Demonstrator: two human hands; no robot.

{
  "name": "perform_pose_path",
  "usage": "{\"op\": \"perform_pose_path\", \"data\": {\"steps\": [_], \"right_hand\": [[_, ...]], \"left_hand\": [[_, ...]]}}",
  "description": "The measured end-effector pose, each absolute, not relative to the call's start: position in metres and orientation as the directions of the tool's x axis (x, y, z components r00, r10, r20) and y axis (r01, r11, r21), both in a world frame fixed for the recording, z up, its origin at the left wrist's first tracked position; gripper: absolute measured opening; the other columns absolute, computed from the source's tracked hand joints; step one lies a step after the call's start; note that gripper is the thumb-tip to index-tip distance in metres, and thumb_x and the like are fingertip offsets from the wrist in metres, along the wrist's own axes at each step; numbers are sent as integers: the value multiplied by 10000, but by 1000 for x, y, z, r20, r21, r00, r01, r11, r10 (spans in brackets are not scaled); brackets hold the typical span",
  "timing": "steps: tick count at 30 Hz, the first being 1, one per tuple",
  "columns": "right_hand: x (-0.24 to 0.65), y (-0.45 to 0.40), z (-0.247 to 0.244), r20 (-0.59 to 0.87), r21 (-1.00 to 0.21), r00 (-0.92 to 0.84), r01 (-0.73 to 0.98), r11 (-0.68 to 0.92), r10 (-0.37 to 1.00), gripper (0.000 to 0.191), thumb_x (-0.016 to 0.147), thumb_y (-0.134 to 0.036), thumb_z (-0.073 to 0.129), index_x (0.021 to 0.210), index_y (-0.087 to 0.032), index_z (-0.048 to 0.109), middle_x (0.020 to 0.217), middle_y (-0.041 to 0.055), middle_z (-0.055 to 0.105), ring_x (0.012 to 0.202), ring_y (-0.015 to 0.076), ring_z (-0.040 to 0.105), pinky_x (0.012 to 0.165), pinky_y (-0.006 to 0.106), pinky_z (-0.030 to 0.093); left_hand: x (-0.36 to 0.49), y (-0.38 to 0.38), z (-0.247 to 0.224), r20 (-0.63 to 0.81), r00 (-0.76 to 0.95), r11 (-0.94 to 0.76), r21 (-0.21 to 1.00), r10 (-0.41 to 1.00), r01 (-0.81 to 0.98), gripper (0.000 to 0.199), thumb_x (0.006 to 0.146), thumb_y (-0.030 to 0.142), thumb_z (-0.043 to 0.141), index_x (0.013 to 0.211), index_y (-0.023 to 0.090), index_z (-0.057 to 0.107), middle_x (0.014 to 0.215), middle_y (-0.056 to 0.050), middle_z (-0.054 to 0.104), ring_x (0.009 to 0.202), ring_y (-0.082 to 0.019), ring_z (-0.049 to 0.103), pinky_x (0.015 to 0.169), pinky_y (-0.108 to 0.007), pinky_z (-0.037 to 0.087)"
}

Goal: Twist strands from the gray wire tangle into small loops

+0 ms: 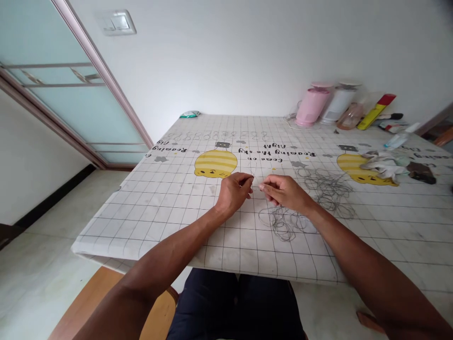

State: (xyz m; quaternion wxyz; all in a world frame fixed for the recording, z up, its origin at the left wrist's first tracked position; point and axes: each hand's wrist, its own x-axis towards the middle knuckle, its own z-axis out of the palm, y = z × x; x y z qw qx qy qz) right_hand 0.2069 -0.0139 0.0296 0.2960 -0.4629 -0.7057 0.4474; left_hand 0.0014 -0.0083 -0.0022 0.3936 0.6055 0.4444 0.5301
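Over the middle of the table, my left hand [234,192] and my right hand [284,192] face each other with a small gap between them. Both are closed in a pinch. A thin grey wire [255,171] rises in a faint curve by the fingertips; its ends are too fine to follow. Beside and under my right forearm lie loose coils of wire [283,225]. A larger heap of looped wire [327,191] spreads further right. Behind my hands, a row of small wire pieces bent into figure-eights [217,136] lies across the cloth.
A checked tablecloth [152,222] with yellow bear prints covers the table. At the back right stand a pink cylinder [312,107], a white one [338,105], a bottle [350,116] and a yellow-red can [375,112]. A crumpled rag [384,164] lies right; a green packet [190,114] sits back left.
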Motion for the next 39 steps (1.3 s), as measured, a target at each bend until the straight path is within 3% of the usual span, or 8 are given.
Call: {"op": "perform_pose_path", "data": {"steps": [5, 16, 24, 30, 33, 39], "right_hand": [[204, -11, 23, -82, -896, -396, 431, 106, 915, 311, 1012, -484, 621, 876, -206, 663, 706, 4, 668, 526, 112, 572, 454, 225, 430], [197, -10, 21, -105, -890, -413, 445, 99, 905, 275, 1019, -420, 593, 851, -204, 620, 707, 9, 684, 510, 110, 574, 447, 223, 428], [192, -10, 26, -75, -851, -322, 514, 107, 944, 313, 1034, -498, 563, 922, -214, 631, 699, 13, 678, 485, 142, 582, 417, 253, 428], [170, -33, 50, 61, -671, -419, 655, 348, 906, 396, 1068, -495, 530, 777, -230, 582, 663, 1, 657, 498, 135, 560, 502, 276, 431], [155, -41, 45, 127, -617, -503, 635, 465, 855, 431, 1091, -480, 494, 739, -236, 528, 600, -25, 564, 490, 128, 475, 510, 287, 380], [142, -37, 10, 201, -561, -595, 581, 589, 778, 397, 1118, -423, 464, 766, -241, 484, 649, -26, 549, 569, 143, 493, 565, 303, 387]], "left_hand": [[-1, -7, -4, 297, 79, -306, 932, 952, 196, 169, 929, 264, 670, 849, 153, 769, 752, -46, 710, 552, -121, 659, 459, -213, 551], [1, -6, -5, 266, 77, -277, 937, 961, 213, 168, 924, 249, 652, 856, 148, 768, 680, -35, 694, 515, -130, 646, 435, -223, 545], [-15, 7, -1, 184, 50, -190, 973, 982, 135, 154, 940, 239, 653, 875, 149, 759, 700, -37, 687, 599, -167, 700, 440, -232, 549], [-82, 50, 37, 105, -6, -94, 910, 994, 404, 147, 896, 137, 646, 796, 134, 755, 686, -52, 701, 609, -160, 696, 512, -234, 540], [-146, 78, 49, 164, -122, -67, 822, 979, 566, 133, 875, 144, 667, 865, 124, 799, 694, -54, 707, 638, -162, 685, 578, -250, 541], [-288, 124, 40, 198, -285, 94, 643, 938, 760, 175, 825, 113, 643, 837, 107, 818, 673, -77, 688, 701, -194, 663, 651, -272, 518]]}}
